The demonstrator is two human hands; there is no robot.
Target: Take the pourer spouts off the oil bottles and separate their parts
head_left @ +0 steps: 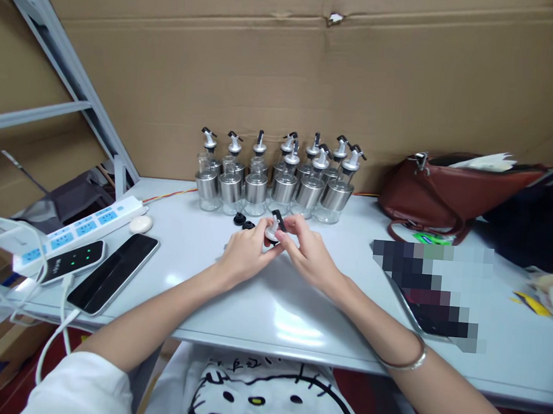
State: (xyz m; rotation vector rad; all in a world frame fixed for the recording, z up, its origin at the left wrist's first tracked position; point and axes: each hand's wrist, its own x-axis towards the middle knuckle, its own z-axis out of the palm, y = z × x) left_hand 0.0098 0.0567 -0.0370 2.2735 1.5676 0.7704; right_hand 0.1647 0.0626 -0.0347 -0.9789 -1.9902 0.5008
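Observation:
Between my two hands, above the middle of the table, is a silver pour spout with a black lever. My left hand grips its base from the left. The fingertips of my right hand press on it from the right, close to the black lever. Just behind my left hand lie small black stoppers on the table. Farther back stand two rows of glass bottles with steel sleeves. Most carry silver-and-black spouts; the front-row bottles at the left have bare glass necks.
To the left are a white power strip, a phone, a black device with green lights, a round white case and white cables. A brown leather bag and a blurred-out item lie right. Cardboard walls the back.

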